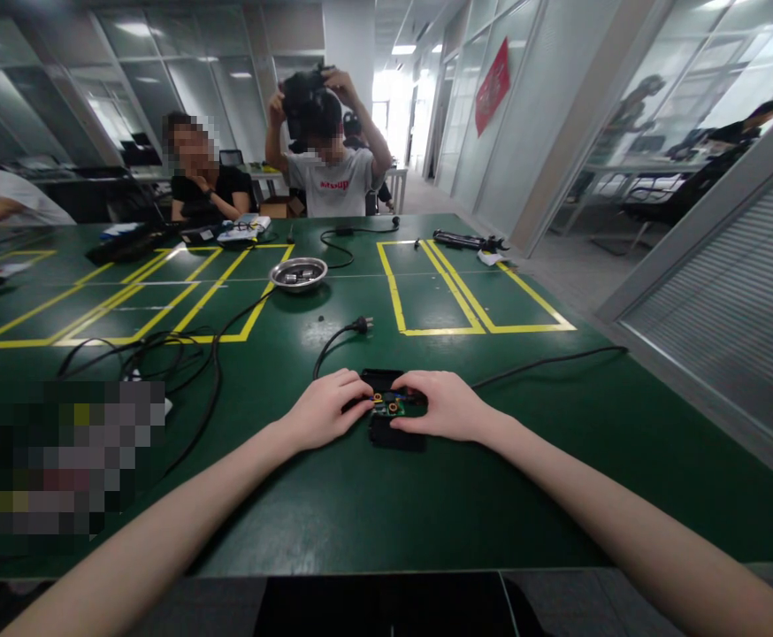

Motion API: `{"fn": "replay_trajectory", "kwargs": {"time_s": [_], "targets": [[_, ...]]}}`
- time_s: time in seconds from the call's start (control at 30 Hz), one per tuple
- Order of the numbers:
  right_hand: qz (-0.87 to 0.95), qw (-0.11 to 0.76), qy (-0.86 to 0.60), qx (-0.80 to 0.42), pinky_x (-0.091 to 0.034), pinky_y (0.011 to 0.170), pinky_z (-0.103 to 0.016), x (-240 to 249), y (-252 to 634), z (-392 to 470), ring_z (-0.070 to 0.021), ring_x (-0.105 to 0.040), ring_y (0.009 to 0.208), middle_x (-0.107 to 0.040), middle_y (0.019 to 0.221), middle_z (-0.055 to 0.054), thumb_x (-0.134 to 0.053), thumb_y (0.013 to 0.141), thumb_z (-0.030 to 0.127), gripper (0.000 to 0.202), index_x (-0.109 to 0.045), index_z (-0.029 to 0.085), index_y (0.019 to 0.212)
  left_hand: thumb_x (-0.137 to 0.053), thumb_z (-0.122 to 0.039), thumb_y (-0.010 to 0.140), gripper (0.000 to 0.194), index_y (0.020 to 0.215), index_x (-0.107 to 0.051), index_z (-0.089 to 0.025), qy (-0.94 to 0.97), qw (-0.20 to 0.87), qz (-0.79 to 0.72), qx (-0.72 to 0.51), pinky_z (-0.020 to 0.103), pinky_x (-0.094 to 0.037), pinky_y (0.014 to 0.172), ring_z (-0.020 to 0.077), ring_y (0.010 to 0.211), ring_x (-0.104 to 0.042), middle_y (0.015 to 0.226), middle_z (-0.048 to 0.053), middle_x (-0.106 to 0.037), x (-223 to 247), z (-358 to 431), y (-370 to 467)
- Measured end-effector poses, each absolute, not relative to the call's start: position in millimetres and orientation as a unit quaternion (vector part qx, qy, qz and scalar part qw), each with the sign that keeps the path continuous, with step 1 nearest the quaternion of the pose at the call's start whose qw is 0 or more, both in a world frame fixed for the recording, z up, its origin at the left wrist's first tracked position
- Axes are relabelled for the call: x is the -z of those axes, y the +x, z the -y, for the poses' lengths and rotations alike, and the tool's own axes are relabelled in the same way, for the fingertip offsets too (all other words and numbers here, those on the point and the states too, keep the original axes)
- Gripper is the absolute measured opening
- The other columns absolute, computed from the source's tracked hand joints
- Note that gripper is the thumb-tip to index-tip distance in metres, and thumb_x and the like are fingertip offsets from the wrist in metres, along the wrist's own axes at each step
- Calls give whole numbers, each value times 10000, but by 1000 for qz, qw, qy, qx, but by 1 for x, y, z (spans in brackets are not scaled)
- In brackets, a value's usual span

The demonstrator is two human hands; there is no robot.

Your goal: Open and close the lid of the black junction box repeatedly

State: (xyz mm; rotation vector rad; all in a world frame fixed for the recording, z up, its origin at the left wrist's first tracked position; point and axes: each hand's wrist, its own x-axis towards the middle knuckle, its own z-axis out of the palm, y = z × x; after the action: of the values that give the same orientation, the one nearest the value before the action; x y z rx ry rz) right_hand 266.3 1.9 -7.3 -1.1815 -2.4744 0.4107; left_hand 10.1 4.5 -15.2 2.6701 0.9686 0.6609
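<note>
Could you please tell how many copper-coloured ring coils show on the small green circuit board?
2: one coil beside the left hand, another coil further right, slightly nearer the wearer. That hand or the right hand may hide more.

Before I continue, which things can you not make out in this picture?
All in the head view:
- Green circuit board: partly covered by the left hand and right hand; its markings are too small.
- Shiny pieces in the round steel bowl: too small to identify.
- Left side: things masked by pixelation.
- Black right-hand cable: end beyond table edge.
</note>
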Motion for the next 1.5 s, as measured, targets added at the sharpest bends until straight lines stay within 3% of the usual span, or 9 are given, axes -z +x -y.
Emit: {"fn": "replay_trajectory", "kwargs": {"time_s": [0.43,0.67,0.83,0.9,0.97,1.1,1.27,1.5], "targets": [[855,209,-458,-124,-505,701,-318,10,261,-15,-242,-738,804,-775,883,-45,-900,681,609,498,-765,219,960,-425,-356,1090,302,1129,-695,-227,907,93,-351,-215,265,-547,757,173,821,-678,959,40,-683,19,-9,8],[840,250,-468,-113,-506,697,-311,17,255,-9,-234,-728,790,-775,908,-57,-853,730,642,594,-738,213,1125,-475,-353,1082,288,1053,-715,-196,894,98,-370,-234,261,-531,733,170,791,-670,931,41,-677,21,-10,7],[849,247,-454,-114,-432,634,-270,15,262,-10,-178,-675,682,-724,807,-14,-684,936,484,328,-682,209,1114,-470,-362,1086,330,1005,-734,-181,888,101,-372,-251,256,-517,717,163,778,-661,898,42,-669,22,-10,7],[856,241,-446,-101,-396,612,-263,12,270,-13,-164,-646,644,-699,757,-11,-576,1003,377,201,-672,201,992,-456,-367,1091,345,997,-732,-182,884,97,-376,-260,254,-509,712,157,770,-658,893,42,-673,19,-9,7],[865,253,-427,-77,-383,613,-268,8,279,-14,-160,-634,642,-682,726,-27,-486,1035,305,283,-646,195,830,-420,-361,1102,371,982,-720,-180,881,93,-379,-267,253,-502,712,157,769,-662,889,44,-682,16,-7,7],[898,279,-338,-46,-370,600,-267,-1,290,-10,-145,-598,614,-662,693,-42,-456,1031,254,356,-632,187,729,-349,-320,1116,397,912,-658,-177,887,100,-371,-255,245,-472,676,153,721,-660,815,30,-688,10,-3,5],[924,247,-285,-68,-331,557,-258,-4,290,-3,-119,-528,542,-621,627,-15,-480,1007,233,359,-615,186,678,-374,-319,1105,390,806,-589,-190,897,96,-370,-222,231,-389,577,127,569,-572,681,-11,-627,11,1,4],[930,201,-294,-86,-337,573,-254,-1,288,-4,-127,-556,558,-655,649,-23,-545,978,241,311,-663,176,698,-414,-323,1098,372,828,-631,-188,906,106,-358,-198,230,-424,612,141,631,-633,722,7,-680,14,2,5]]}}
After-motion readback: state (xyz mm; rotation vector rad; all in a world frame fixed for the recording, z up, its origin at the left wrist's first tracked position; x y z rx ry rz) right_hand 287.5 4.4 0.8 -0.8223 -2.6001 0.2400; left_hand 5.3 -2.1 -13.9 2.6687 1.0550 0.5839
